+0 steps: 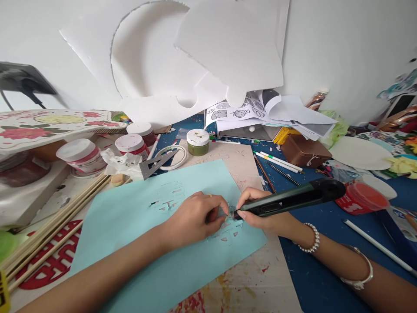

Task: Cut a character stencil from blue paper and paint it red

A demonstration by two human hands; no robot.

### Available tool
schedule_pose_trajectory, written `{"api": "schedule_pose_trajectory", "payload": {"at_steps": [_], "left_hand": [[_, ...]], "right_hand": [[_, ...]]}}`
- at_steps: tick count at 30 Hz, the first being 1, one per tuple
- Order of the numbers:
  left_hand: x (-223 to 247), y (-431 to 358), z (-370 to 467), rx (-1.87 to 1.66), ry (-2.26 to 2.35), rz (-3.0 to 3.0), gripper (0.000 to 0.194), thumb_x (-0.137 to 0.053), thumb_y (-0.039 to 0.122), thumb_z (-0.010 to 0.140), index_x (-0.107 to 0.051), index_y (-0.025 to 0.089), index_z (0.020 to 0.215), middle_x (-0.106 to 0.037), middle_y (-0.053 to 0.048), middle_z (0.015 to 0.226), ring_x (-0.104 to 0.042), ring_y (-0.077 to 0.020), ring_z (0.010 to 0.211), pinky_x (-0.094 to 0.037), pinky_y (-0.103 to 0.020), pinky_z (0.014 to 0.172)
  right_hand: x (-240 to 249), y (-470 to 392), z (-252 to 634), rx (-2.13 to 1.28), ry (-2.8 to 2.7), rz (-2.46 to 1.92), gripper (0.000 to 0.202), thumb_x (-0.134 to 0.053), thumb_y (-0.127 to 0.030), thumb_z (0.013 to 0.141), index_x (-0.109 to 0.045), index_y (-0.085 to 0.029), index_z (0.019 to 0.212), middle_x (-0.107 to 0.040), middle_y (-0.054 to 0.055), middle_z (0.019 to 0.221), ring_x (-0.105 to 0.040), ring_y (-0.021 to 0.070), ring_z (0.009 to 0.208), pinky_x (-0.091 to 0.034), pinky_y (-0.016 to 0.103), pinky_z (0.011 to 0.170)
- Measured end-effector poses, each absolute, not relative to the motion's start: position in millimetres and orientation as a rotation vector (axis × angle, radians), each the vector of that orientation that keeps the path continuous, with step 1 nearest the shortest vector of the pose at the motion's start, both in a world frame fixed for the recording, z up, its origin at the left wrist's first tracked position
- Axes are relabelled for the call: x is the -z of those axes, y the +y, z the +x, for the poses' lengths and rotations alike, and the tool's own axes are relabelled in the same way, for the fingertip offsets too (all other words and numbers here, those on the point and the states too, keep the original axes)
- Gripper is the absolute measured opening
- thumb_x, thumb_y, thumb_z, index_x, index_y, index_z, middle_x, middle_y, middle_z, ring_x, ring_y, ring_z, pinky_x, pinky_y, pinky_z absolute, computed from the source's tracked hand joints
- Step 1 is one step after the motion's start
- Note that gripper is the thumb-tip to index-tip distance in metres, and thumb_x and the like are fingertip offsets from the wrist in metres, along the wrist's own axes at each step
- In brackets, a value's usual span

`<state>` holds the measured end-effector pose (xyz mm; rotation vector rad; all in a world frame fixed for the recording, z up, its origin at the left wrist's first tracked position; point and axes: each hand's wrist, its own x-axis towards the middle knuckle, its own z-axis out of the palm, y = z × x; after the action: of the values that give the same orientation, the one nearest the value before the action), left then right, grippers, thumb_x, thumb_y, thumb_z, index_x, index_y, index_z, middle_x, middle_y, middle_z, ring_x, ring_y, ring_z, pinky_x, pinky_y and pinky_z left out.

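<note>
A light blue sheet of paper (pixel 130 230) lies on a paint-stained board (pixel 267 278), with several small shapes cut out of it. In my right hand (pixel 257 208) is a dark utility knife (pixel 293 195), held near its blade end, its tip low over the right part of the sheet. My left hand (pixel 198 217) rests on the paper just left of the knife tip. Its thumb and forefinger are pinched together near the cuts; whatever they may hold is too small to make out.
Behind the sheet stand a jar of green paint (pixel 198 145), a roll of tape (pixel 177 158) and a metal set square (pixel 159 163). Wooden sticks (pixel 61 217) lie at left. Markers (pixel 280 161), a brown box (pixel 304 150) and a red tub (pixel 361 198) are at right. White foam board (pixel 234 48) leans on the wall.
</note>
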<state>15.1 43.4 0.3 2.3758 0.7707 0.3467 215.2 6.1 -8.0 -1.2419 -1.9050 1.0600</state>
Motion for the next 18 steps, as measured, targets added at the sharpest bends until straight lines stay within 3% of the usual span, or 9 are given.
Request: {"api": "schedule_pose_trajectory", "payload": {"at_steps": [18], "left_hand": [[-1.1, 43.4, 15.6, -0.34, 0.79, 2.377, 0.013, -0.049, 0.012, 0.075, -0.056, 0.019, 0.083, -0.042, 0.008, 0.053, -0.044, -0.0088, 0.052, -0.032, -0.021, 0.058]], "right_hand": [[6.8, 6.0, 214.8, -1.026, -1.929, -1.184, 0.006, -0.054, -0.012, 0.073, -0.052, -0.017, 0.075, -0.052, -0.003, 0.065, -0.047, 0.007, 0.056, -0.037, 0.016, 0.05]]}}
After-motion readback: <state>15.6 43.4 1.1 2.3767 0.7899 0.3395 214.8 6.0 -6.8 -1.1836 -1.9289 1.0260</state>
